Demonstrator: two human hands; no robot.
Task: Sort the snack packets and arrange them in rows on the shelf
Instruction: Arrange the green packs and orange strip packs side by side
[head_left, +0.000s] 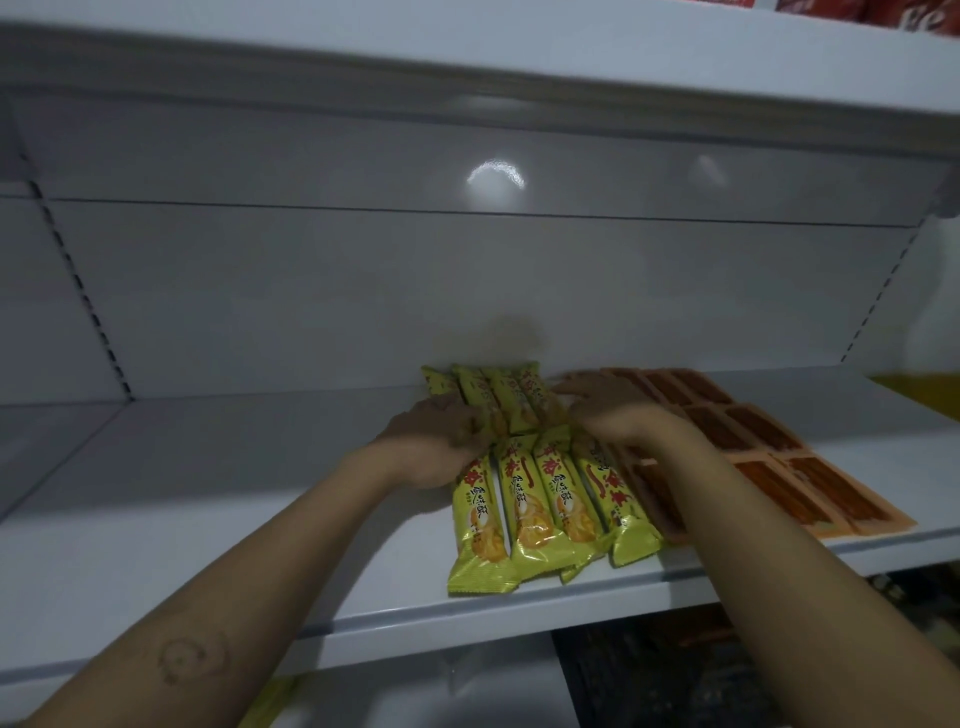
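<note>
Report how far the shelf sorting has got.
Done: orange packets lie in rows on the right of the shelf, and the front yellow row holds four. In hand: left hand and right hand are on the back yellow row. Left: the front row's ends sit staggered. No further stock is visible.

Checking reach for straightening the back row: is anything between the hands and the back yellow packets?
Nothing visible: the left hand and right hand both touch the back packets, reaching over the front packets.
</note>
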